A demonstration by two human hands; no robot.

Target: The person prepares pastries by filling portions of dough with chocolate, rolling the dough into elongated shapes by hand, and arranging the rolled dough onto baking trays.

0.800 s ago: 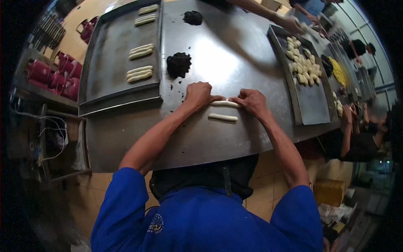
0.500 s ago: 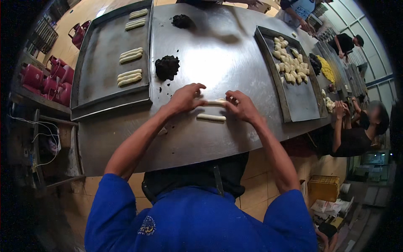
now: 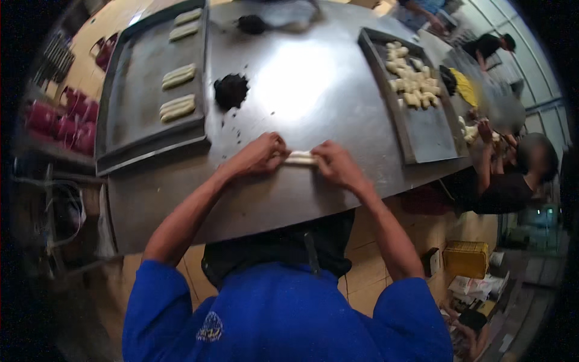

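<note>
Two pale dough strips lie side by side, touching, on the metal table in front of me. My left hand closes its fingers round their left ends. At the right ends, my right hand pinches the strips between thumb and fingers. The fingertips partly cover the ends of the dough. Beyond my left hand sits a dark crumbly lump of filling, with crumbs scattered about it.
On the left, a metal tray holds several groups of dough strips. A second tray at right carries a heap of dough pieces. Another dark lump lies farther back. Co-workers stand right; red gas cylinders stand left.
The two strips, apart before, now lie together. Both hands have drawn nearer to me and closed on the ends of the pair. The whole view has shifted slightly.
</note>
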